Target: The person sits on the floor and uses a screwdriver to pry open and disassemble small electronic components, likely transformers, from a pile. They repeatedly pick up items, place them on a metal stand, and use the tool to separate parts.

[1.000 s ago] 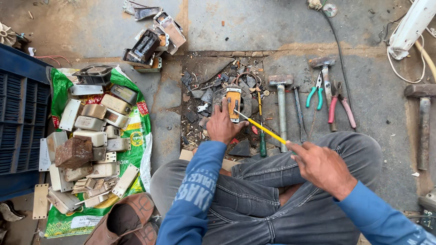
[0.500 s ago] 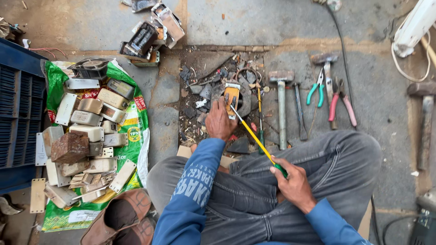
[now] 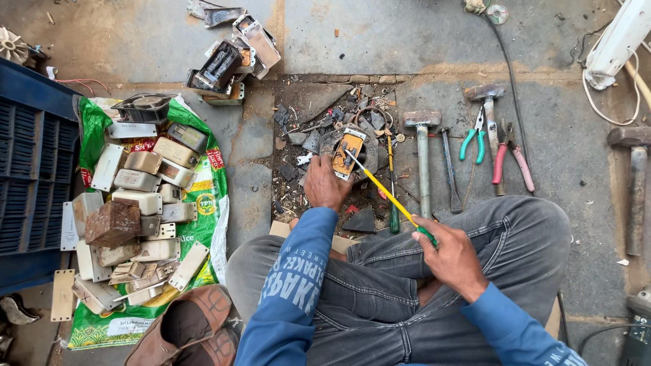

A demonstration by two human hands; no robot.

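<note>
My right hand gripped the yellow screwdriver, its shaft running up-left to the orange part my left hand pinned.

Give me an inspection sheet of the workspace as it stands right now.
Surface: concrete floor, dusty, debris patch in front of the knees.
Job's things: orange-faced part, yellow screwdriver tip on it.
Clutter: metal boxes on a green sack; hammers; pliers.
Hands: left hand steadies the part; right hand grips the screwdriver.
Cables: black cable, white cable.
Surroundings: blue crate, brown shoes.
</note>
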